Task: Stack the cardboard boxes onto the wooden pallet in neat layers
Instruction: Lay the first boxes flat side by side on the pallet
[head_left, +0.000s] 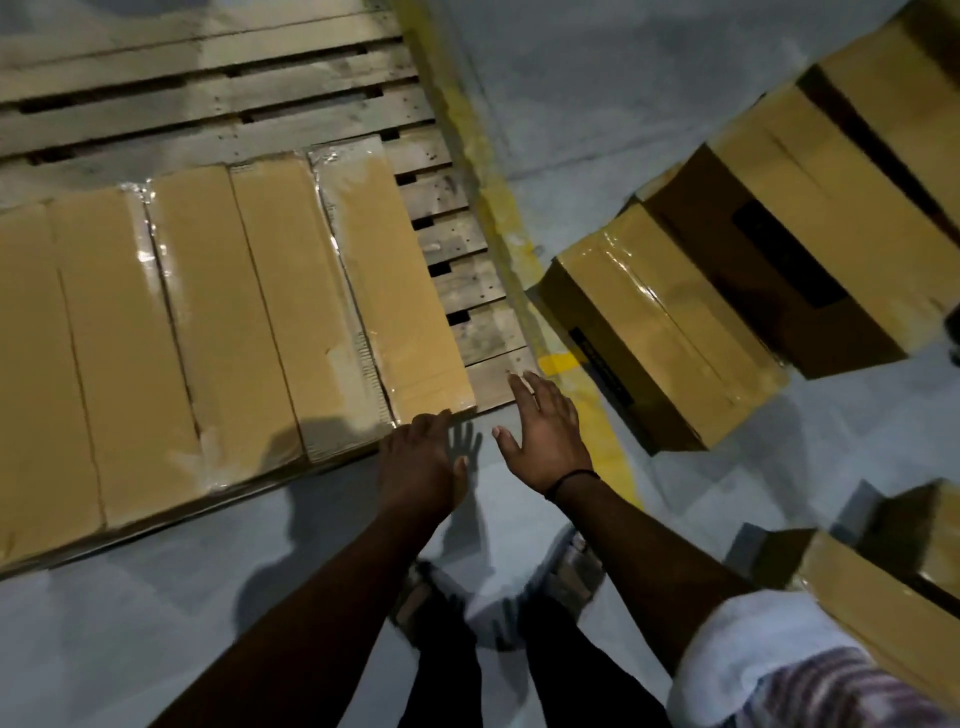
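A wooden pallet (260, 93) lies on the floor at the upper left. Several long taped cardboard boxes (223, 312) lie side by side across its near half. The rightmost box (389, 280) ends at the pallet's near corner. My left hand (421, 462) hovers at that box's near corner, fingers apart, holding nothing. My right hand (545, 431) is spread open just right of it, over the pallet's bare corner slat, also empty. More boxes (660, 332) lie loose on the floor to the right.
A yellow floor line (498, 218) runs along the pallet's right edge. A row of further cardboard boxes (810, 208) extends to the upper right. Another box (883, 608) sits by my right elbow. My feet (571, 566) stand on grey floor below the pallet.
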